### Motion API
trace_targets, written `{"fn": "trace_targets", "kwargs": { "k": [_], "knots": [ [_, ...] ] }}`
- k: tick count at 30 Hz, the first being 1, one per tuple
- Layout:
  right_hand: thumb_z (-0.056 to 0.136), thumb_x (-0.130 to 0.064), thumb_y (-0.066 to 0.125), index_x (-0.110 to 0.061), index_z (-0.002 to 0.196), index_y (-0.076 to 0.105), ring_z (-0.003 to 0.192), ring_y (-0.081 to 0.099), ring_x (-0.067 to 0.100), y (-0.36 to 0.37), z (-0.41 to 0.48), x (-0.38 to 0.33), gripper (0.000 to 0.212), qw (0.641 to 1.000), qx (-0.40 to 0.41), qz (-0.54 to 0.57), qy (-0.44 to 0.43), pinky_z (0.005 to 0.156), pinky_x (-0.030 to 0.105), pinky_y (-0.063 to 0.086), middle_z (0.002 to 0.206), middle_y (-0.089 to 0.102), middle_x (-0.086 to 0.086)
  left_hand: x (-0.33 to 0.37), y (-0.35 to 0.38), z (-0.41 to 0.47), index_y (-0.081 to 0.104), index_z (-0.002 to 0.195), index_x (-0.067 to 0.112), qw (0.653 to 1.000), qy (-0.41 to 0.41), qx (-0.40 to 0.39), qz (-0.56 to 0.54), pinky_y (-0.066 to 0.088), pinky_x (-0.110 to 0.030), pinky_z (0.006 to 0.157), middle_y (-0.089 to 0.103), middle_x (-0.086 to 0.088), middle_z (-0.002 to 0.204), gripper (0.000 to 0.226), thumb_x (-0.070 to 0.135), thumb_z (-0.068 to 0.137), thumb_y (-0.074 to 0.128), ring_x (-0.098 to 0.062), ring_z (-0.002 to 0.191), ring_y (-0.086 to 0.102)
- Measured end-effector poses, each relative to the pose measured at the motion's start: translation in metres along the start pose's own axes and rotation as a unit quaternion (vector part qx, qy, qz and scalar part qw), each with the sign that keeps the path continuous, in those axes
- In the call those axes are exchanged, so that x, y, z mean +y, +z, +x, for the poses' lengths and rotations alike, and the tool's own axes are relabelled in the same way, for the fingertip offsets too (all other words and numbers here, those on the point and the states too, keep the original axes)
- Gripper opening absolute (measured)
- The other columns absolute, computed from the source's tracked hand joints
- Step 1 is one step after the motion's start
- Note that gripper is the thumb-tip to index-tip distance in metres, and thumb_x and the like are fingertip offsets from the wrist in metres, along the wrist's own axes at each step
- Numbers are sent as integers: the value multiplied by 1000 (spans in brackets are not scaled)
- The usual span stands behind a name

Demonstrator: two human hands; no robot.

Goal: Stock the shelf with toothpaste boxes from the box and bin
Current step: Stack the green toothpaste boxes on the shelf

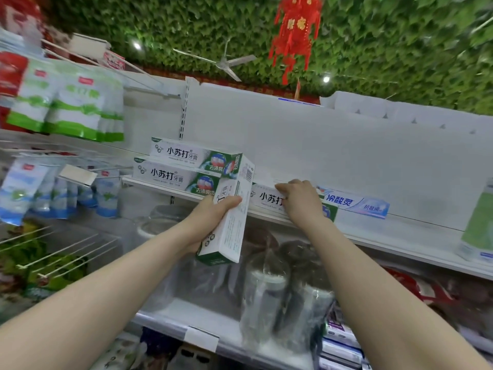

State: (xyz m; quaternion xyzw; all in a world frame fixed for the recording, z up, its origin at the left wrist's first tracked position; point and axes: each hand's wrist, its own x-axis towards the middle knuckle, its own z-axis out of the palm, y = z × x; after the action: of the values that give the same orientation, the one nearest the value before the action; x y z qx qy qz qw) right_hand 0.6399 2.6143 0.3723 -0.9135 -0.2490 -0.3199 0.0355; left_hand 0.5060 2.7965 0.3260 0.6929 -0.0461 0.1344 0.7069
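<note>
1. Head view, the hands: the left hand (210,220) grips a white-and-green toothpaste box, the tilted box (232,228). Its thumb lies across the front face and its fingers wrap behind. This box stands nearly on end, with its top leaning toward the shelf (400,236) and its lower end hanging below the shelf's front edge.
2. The right hand (300,201) is apart from the left, further right. Its fingers curl over the top edge of the lying box (266,199), which rests flat on the shelf with its printed front facing out. The palm covers the right part of that box.
3. On the shelf to the left, an upper box (192,156) lies stacked on a lower box (170,176), both of the same brand. The top of the tilted box is just beside their right ends.
4. Just right of the right hand, a blue box (357,204) lies flat on the same shelf. A green pack (478,222) stands at the far right, well apart.
5. Surroundings: green-and-white pouches (77,108) hang at the upper left, with blue pouches (40,193) on hooks below them. Plastic-wrapped jars (266,284) sit on the lower shelf under the arms.
6. Overhead, a ceiling fan (226,64) and a red ornament (296,30) hang from a leaf-covered ceiling.
</note>
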Motion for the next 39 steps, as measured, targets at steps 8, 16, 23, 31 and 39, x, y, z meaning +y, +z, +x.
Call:
{"fn": "trace_targets", "kwargs": {
  "k": [8,16,23,31,39],
  "knots": [
    [98,-28,52,-21,116,63,92,63,13,-28,-36,-27,22,941,93,315,84,85,36,51,95,67,-7,3,5,11,57,110,7,1000,13,20,-4,55,-32,58,72,-7,88,37,37,91,63,-23,73,72],
    [94,-51,56,-19,121,59,86,72,21,-51,-75,-44,42,824,-138,531,141,77,39,59,101,74,5,19,34,26,61,116,6,994,98,27,-39,58,-39,71,71,-14,105,24,17,95,60,-27,86,71],
    [84,-29,76,-16,124,58,89,73,24,-51,-102,-30,45,828,-145,514,169,88,47,57,99,76,5,29,51,29,52,123,5,993,33,-30,-106,53,-43,89,64,-17,121,25,16,104,40,-31,107,64],
    [73,-31,79,-26,118,65,81,69,10,-67,-114,-17,48,903,-10,372,215,78,30,57,94,71,-7,29,52,32,49,128,3,988,50,-83,-122,59,-31,80,66,-14,118,29,10,100,49,-24,104,67],
    [78,-15,76,-22,127,61,106,53,16,-94,-112,4,52,959,90,209,170,83,25,36,114,58,-1,53,22,56,37,136,5,979,43,-5,-199,58,-39,85,64,-20,117,63,22,86,72,-27,99,68]
  ]
}}
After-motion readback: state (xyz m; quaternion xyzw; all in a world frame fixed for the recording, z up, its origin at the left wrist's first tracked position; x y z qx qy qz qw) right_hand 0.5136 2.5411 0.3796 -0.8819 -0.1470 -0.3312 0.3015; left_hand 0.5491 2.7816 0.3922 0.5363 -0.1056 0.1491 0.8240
